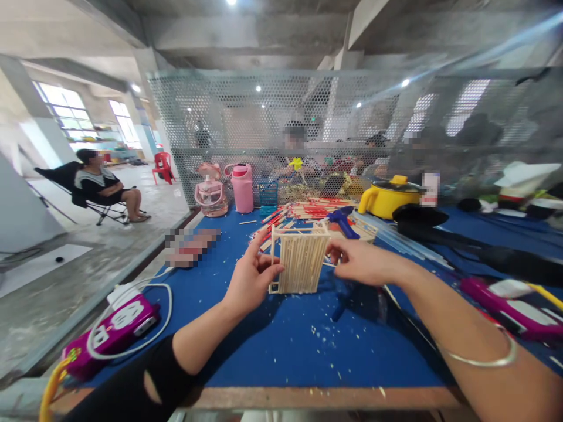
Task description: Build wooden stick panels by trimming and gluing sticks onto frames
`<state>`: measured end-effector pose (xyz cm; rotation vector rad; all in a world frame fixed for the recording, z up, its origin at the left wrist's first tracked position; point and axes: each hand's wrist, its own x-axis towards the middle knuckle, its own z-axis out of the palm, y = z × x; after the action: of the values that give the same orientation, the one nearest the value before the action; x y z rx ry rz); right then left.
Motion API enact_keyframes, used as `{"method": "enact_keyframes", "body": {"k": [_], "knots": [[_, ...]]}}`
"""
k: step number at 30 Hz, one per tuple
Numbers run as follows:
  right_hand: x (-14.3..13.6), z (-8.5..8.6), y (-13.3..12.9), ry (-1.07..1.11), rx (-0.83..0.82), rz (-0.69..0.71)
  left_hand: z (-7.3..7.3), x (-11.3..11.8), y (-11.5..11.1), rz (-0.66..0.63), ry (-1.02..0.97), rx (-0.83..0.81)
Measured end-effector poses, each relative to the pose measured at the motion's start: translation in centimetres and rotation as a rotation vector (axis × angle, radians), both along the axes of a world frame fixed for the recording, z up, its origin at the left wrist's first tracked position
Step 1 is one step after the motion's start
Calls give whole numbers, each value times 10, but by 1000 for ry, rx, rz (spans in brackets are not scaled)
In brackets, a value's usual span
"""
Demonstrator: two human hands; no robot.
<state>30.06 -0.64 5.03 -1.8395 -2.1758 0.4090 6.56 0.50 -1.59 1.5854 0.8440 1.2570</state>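
"Stick frame [301, 260], one of them, standing upright about the middle of the blue tabletop [272, 346], well back from the near wooden edge. See it?"

"Yes, pale wooden sticks set side by side into a wall, with a rail across the top. Who has it?"

"Both hands. The left hand [251, 278] is closed on its left edge, thumb in front and fingers behind, index finger raised along the post. The right hand [363, 262] pinches the upper right corner with its fingers bent in (how firmly, I cannot tell)."

"What else is on the tabletop?"

"Behind the frame, toward the far edge, a heap of loose sticks [303, 210], red and plain, too many to count. One blue glue gun [343, 221] beside them. One yellow pot [387, 198] further right. Two pink bottles [243, 187] near the far left corner, and one small blue basket [268, 194] next to them."

"And at the near left corner?"

"One purple power strip [118, 328] with a white cable looped on it. Pale crumbs are scattered across the cloth."
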Motion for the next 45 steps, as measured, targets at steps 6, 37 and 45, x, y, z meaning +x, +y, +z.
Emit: {"method": "enact_keyframes", "body": {"k": [6,37,45], "knots": [[-18,-42,7,675,-168,308,-1,0,0,-25,24,16],[-12,-59,10,1060,-215,249,7,1,2,-87,-131,-262],[-18,-60,7,1195,-329,213,11,-1,1,-94,-144,-341]]}}
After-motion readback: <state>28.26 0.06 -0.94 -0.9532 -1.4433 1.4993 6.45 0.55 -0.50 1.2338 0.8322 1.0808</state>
